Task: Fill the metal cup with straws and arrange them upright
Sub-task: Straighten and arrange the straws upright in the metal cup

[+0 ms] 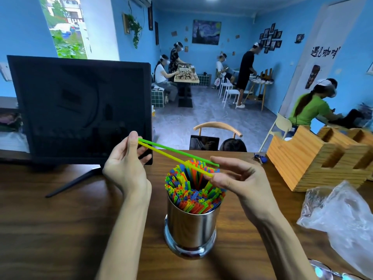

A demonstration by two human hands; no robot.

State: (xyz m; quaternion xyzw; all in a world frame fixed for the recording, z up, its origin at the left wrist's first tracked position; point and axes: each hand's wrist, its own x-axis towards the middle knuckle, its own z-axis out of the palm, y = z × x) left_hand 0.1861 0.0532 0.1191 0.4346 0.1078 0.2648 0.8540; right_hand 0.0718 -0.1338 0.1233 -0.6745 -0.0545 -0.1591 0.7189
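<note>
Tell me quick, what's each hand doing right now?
Left hand: pinches one end of the green straw and yellow straw.
Right hand: fingers hold the straws' other ends, above the cup.

Dark monitor (80,110), wooden organiser (314,156), plastic bag (341,221)

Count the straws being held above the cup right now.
2. A green straw and a yellow straw lie side by side across the metal cup, the left hand pinching one end, the right hand at the other.
</note>
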